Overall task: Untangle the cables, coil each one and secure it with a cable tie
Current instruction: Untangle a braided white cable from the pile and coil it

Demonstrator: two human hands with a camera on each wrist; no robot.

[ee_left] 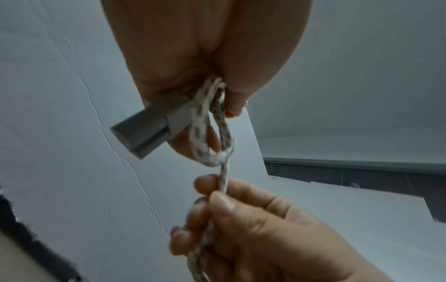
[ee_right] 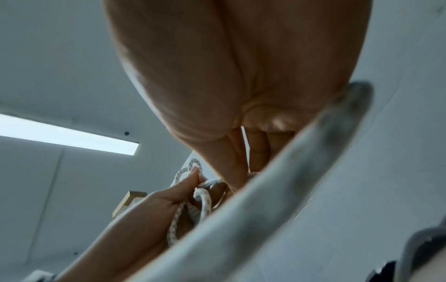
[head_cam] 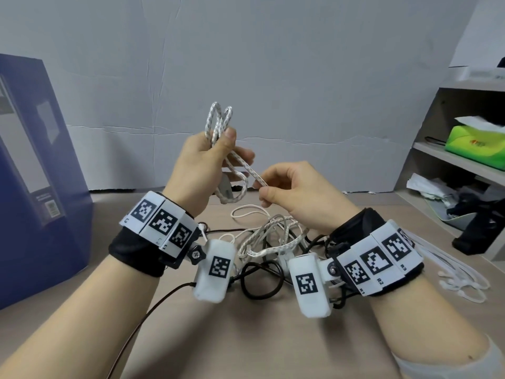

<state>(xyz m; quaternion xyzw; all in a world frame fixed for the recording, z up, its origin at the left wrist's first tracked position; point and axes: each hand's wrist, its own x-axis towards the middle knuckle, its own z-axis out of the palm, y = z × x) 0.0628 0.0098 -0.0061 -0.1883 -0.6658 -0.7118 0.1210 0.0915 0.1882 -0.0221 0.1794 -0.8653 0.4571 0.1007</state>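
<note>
My left hand [head_cam: 207,154] is raised above the table and grips several folded loops of a white braided cable [head_cam: 218,121], with its grey plug [ee_left: 144,131] sticking out below the palm. A strand of that cable runs down to my right hand [head_cam: 276,187], which pinches it between thumb and forefinger. In the left wrist view the right hand [ee_left: 241,219] holds the strand just under the lowest loop [ee_left: 212,137]. Under both wrists lies a tangle of white and black cables [head_cam: 270,242] on the table.
White cable ties [head_cam: 461,280] lie at the table's right edge. A blue box [head_cam: 35,165] stands on the left. On the right is a shelf unit [head_cam: 451,160] with a green tissue pack [head_cam: 475,146]. A thin brown wire [head_cam: 142,321] crosses the near table.
</note>
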